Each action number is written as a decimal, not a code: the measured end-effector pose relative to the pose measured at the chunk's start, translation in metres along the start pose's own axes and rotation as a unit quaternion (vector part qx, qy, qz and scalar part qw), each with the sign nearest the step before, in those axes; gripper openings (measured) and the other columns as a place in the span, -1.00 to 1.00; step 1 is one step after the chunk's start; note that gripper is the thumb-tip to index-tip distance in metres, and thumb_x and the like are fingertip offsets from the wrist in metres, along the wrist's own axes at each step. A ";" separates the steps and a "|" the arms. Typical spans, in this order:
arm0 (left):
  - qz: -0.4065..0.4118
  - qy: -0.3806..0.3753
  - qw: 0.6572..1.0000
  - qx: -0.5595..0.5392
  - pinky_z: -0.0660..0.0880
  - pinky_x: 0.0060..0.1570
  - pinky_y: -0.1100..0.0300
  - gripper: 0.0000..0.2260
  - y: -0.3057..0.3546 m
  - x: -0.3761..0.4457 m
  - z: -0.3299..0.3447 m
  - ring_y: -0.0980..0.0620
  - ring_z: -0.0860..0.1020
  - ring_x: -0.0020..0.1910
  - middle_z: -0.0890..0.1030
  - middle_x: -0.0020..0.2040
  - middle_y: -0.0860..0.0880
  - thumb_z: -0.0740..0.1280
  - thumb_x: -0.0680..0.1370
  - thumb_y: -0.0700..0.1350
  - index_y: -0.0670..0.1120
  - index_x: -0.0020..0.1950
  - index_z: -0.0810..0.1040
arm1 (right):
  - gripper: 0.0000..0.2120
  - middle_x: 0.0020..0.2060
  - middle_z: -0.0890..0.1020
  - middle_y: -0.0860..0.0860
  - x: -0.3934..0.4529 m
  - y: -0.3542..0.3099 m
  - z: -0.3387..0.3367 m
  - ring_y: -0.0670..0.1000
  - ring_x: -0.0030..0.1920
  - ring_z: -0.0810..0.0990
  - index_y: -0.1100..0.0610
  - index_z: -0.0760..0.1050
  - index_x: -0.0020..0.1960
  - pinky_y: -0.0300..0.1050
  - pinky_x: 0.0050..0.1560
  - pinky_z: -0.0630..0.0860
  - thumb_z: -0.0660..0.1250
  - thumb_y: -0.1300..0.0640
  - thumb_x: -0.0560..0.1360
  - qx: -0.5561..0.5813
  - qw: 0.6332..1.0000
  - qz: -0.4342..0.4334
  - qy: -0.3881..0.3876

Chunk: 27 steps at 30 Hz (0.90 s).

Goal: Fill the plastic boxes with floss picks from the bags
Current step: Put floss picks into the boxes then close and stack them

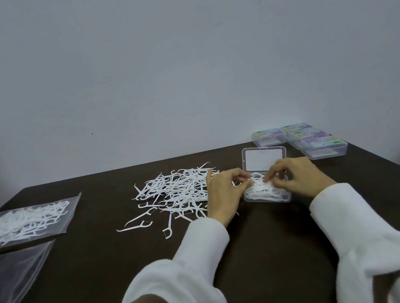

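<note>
A bare grey wall backs the dark table (108, 272) you work at. On it, largest first: a full bag (23, 220) and a flat empty bag (12, 279) at far left, a loose pile of floss picks (173, 191), closed boxes (316, 142) behind. You're mid-fill: your left hand (223, 193) and right hand (295, 178) both pinch picks over the open box (267, 193). Next, I judge, tuck them flat; tangled picks could jam the lid (264, 158).

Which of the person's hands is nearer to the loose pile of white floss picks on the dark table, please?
Left. The left hand lies against the right edge of the loose pile of white floss picks; the right hand is farther right, over the open clear plastic box.
</note>
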State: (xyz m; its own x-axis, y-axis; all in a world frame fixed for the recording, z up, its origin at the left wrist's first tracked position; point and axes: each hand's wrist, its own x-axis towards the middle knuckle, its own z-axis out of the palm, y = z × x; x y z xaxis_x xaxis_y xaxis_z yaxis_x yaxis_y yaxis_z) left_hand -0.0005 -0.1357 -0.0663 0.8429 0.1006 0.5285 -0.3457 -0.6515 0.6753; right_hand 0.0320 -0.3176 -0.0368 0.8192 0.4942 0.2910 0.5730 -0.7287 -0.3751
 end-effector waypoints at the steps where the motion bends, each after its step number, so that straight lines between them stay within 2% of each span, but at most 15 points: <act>1: 0.003 0.000 1.000 0.011 -0.09 0.41 0.15 -0.95 0.001 -0.001 0.000 0.21 0.58 -0.12 0.67 -0.22 0.11 0.42 0.47 -0.03 0.02 -0.12 0.65 | -0.91 -0.11 0.54 -0.14 0.000 0.000 0.001 -0.15 -0.16 0.50 -0.07 0.59 -0.08 -0.01 0.20 0.44 0.34 0.10 0.48 -0.006 1.000 0.000 -0.007; 5: 0.016 -0.002 0.999 0.036 -0.17 0.43 0.13 -0.91 0.003 -0.002 -0.001 0.19 0.58 -0.03 0.68 -0.11 0.12 0.37 0.52 -0.06 0.03 -0.01 0.64 | -0.88 -0.10 0.53 -0.12 0.002 0.002 0.001 -0.13 -0.18 0.50 -0.01 0.62 0.00 -0.16 0.07 0.51 0.37 0.11 0.47 -0.013 1.000 0.024 -0.002; 9: 0.016 -0.024 0.999 0.034 -0.18 0.45 0.05 -0.89 0.003 -0.002 -0.002 0.22 0.58 -0.02 0.67 -0.11 0.14 0.36 0.51 -0.08 0.04 0.02 0.62 | -0.86 -0.12 0.57 -0.11 0.002 0.000 0.003 -0.12 -0.20 0.51 0.00 0.63 0.00 -0.22 -0.03 0.49 0.38 0.03 0.46 0.002 1.000 0.015 0.004; 12: 0.024 -0.017 0.998 0.050 -0.08 0.47 0.01 -0.87 0.001 -0.002 -0.001 0.18 0.56 0.00 0.65 -0.10 0.13 0.35 0.51 -0.10 0.05 0.04 0.60 | -0.86 -0.12 0.55 -0.12 0.002 -0.001 0.003 -0.11 -0.18 0.51 -0.02 0.61 -0.02 -0.26 -0.05 0.49 0.39 0.01 0.44 0.012 1.000 0.015 -0.008; 15: 0.048 -0.043 0.993 0.101 0.09 0.41 -0.04 -0.78 -0.001 0.000 0.000 0.09 0.45 0.14 0.57 0.08 0.07 0.28 0.56 -0.10 0.07 0.18 0.57 | -0.78 -0.04 0.51 -0.13 0.003 0.002 0.004 -0.13 -0.10 0.49 -0.02 0.58 0.09 -0.25 0.03 0.46 0.39 0.01 0.45 -0.014 1.000 0.017 0.009; 17: 0.044 -0.080 0.989 0.117 0.05 0.42 -0.05 -0.72 0.001 -0.001 0.000 0.07 0.36 0.26 0.50 0.23 0.08 0.21 0.60 -0.12 0.07 0.28 0.51 | -0.76 0.01 0.52 -0.12 0.003 0.004 0.004 -0.14 -0.05 0.48 0.00 0.58 0.13 -0.25 0.05 0.44 0.37 0.02 0.47 -0.019 1.000 0.022 0.010; 19: 0.038 -0.106 0.986 0.124 -0.03 0.44 -0.06 -0.71 0.001 -0.002 0.000 0.09 0.31 0.32 0.47 0.30 0.11 0.15 0.62 -0.13 0.07 0.30 0.51 | -0.78 0.03 0.54 -0.08 0.003 0.005 0.005 -0.13 -0.05 0.50 0.01 0.60 0.10 -0.25 0.04 0.44 0.36 0.03 0.48 -0.019 1.000 0.022 0.002; 27: 0.027 -0.106 0.987 0.120 -0.11 0.46 -0.07 -0.72 0.003 -0.002 -0.003 0.11 0.32 0.32 0.51 0.29 0.11 0.15 0.63 -0.12 0.01 0.28 0.53 | -0.83 -0.05 0.51 -0.13 0.004 0.001 0.005 -0.15 -0.11 0.50 0.01 0.61 0.05 -0.24 0.02 0.47 0.35 0.04 0.48 -0.014 1.000 0.013 0.019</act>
State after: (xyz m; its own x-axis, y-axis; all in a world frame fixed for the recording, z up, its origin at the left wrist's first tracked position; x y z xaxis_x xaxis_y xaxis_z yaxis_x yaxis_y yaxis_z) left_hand -0.0042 -0.1359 -0.0635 0.9018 -0.0816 0.4243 -0.3060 -0.8138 0.4940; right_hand 0.0361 -0.3145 -0.0404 0.8322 0.4566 0.3146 0.5495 -0.7551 -0.3578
